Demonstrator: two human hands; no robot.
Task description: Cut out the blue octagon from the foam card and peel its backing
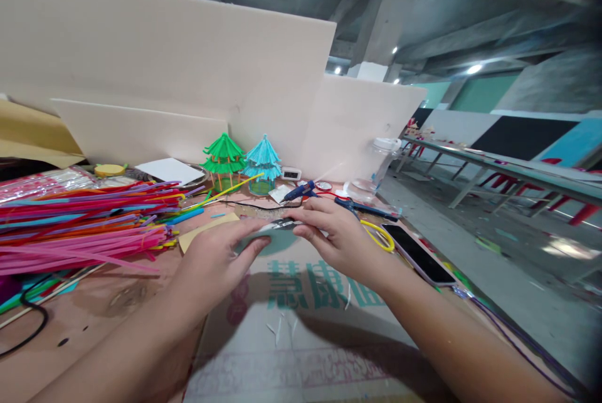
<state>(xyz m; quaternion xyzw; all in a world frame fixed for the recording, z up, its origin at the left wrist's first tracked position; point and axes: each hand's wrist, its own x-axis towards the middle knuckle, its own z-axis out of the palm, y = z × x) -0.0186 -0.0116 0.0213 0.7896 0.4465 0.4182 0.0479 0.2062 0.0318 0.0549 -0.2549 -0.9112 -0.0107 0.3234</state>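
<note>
My left hand (224, 254) pinches the near-left edge of a thin, flat, pale piece with a dark printed patch (282, 224). On the piece's right end, my right hand (332, 234) has its thumb and fingers closed. Its full outline is hidden by my fingers, so I cannot tell its kind. Both hands hover over a cardboard sheet (301, 334) with green printed characters and a few thin white scraps. Just beyond them lies a blue glue gun (300, 191). Behind it stand two small pavilion models, one with a green roof (224, 155), the other light blue (264, 158).
Bundled pipe cleaners (84, 221) cover the table's left side. To the right lie a black-screened phone (418, 254), a yellow loop (383, 237) and a dark blue tool (369, 207). A clear plastic jar (376, 168) stands behind, before white boards (273, 77).
</note>
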